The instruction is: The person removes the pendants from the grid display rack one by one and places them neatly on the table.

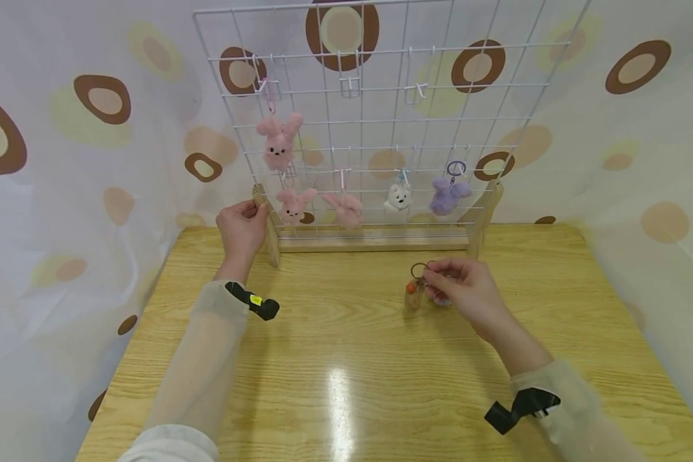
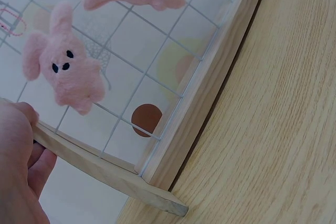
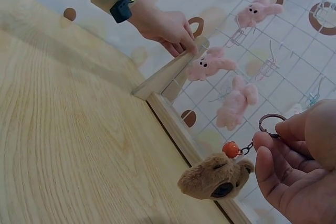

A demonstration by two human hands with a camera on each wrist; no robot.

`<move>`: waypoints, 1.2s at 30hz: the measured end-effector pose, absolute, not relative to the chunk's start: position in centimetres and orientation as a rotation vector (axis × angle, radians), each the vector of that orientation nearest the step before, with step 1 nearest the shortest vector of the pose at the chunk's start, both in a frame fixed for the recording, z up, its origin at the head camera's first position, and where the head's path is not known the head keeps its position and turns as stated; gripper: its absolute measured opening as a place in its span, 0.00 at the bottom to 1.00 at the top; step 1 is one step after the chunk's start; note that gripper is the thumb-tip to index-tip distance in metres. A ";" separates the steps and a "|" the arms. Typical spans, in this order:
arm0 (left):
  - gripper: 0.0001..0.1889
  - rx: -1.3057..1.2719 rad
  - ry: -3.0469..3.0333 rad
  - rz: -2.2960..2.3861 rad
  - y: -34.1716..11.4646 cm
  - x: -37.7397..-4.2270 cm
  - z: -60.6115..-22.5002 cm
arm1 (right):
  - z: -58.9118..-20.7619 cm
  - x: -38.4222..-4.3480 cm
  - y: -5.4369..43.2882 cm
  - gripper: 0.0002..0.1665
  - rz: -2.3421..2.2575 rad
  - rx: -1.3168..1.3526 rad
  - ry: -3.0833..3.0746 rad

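Head: left hand grips the wire rack by its left post; right hand pinches a keychain in front of the rack. Left wrist: two pink plushes hang on the rack. Right wrist: the keychain bears a brown plush.

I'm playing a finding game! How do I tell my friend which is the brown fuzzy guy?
Find the white wire grid on the wooden table, then the right hand in front. It holds a metal ring, from which a brown plush dangles beside an orange ball. Its brown fur sets it apart from the pink plushes, white one and purple one on the grid.
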State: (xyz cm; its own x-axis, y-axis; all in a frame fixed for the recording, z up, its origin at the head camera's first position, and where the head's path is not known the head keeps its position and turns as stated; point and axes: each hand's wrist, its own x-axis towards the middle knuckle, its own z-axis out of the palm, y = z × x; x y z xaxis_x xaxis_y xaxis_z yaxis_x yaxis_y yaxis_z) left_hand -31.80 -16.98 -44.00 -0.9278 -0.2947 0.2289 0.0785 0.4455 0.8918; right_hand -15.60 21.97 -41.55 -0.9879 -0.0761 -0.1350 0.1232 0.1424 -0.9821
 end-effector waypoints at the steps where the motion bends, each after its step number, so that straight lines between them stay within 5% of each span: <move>1: 0.15 0.185 -2.350 -1.475 -17.0 -31.8 -44.0 | -41.7 -15.5 22.0 0.17 -1.962 0.050 2.255; 36: 0.15 0.162 -2.351 -1.470 -17.2 -31.7 -44.1 | -47.6 -18.7 19.3 0.16 -2.024 0.180 2.177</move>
State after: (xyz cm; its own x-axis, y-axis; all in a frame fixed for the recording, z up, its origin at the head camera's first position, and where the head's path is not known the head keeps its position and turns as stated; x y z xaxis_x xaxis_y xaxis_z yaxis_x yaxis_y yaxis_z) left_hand -31.70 -17.21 -44.09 -0.9278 -0.2840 0.2419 0.0932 0.4515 0.8874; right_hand -18.68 19.32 -47.59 -0.9793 -0.0231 -0.2010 0.1988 0.0752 -0.9772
